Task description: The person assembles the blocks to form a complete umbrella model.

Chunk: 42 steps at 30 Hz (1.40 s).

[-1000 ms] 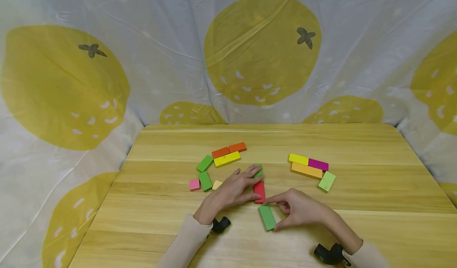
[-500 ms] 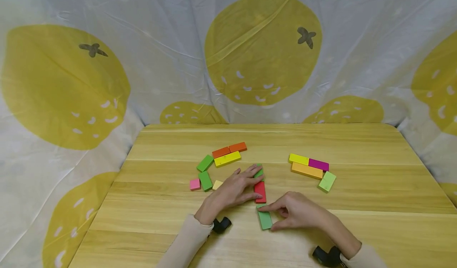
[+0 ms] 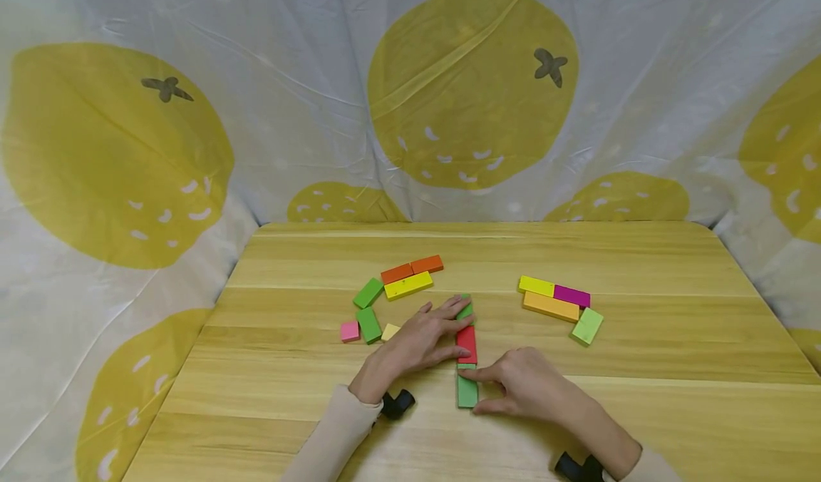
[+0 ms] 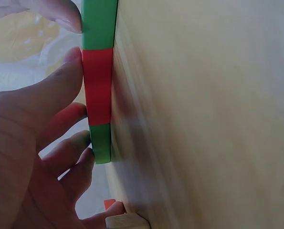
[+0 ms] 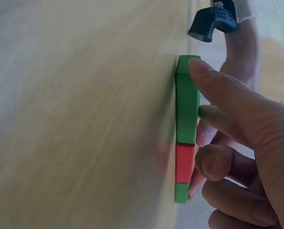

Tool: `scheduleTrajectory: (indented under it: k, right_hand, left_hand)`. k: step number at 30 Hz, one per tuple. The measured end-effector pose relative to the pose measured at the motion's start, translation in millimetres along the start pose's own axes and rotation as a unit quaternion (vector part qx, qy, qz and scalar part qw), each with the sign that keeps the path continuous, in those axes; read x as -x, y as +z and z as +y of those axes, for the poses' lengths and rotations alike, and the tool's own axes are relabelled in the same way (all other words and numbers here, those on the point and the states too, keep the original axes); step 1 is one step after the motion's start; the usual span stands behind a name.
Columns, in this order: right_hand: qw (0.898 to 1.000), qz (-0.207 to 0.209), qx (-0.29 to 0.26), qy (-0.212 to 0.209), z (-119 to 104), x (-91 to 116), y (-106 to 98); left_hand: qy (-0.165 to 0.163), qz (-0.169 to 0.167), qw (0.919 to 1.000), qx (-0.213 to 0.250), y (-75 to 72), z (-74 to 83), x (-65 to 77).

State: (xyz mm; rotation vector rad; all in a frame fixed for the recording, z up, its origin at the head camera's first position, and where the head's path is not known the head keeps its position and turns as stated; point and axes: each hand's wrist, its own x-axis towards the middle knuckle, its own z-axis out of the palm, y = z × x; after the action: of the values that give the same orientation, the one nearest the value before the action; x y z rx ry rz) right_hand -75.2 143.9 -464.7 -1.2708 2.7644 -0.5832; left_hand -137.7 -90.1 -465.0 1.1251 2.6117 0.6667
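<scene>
Three blocks form a straight end-to-end row in the head view: a far green block (image 3: 466, 311), a red block (image 3: 468, 341) and a near green block (image 3: 467, 393). My left hand (image 3: 420, 339) lies over the row from the left with its fingers extended, fingertips on the far green block and thumb on the red one. From the right, my right hand (image 3: 532, 382) holds the near green block between thumb and index finger, the thumb at its near end. In the right wrist view, that green block (image 5: 187, 107) meets the red block (image 5: 184, 162).
On the left are two orange blocks (image 3: 426, 264), a yellow block (image 3: 409, 286), two green blocks (image 3: 368, 325) and a pink block (image 3: 349, 332). A pale yellow block (image 3: 389, 332) is partly behind my left hand. Yellow, purple (image 3: 571, 296), orange and light green blocks (image 3: 586, 326) lie right.
My right hand has shifted the near green block left and turned it straight, closing the gap to the red block. My left hand has stayed in place.
</scene>
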Motion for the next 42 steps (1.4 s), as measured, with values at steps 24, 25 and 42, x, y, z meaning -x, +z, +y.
scheduleTrajectory:
  k: [24, 25, 42]
  right_hand:
    - [0.999, 0.004, 0.041, -0.013, -2.5, 0.4, -0.6]
    - [0.999, 0.005, 0.042, -0.014, -2.2, 0.4, -0.2]
    - [0.997, 0.036, -0.048, -0.04, 9.2, 1.4, -4.8]
  left_hand:
    - [0.003, -0.014, 0.9997, -0.021, 0.2, -0.6, -1.3]
    - [0.003, -0.014, 0.9997, -0.021, 0.2, -0.6, -1.2]
    - [0.006, -0.009, 0.9999, -0.009, -0.2, 0.7, 3.8]
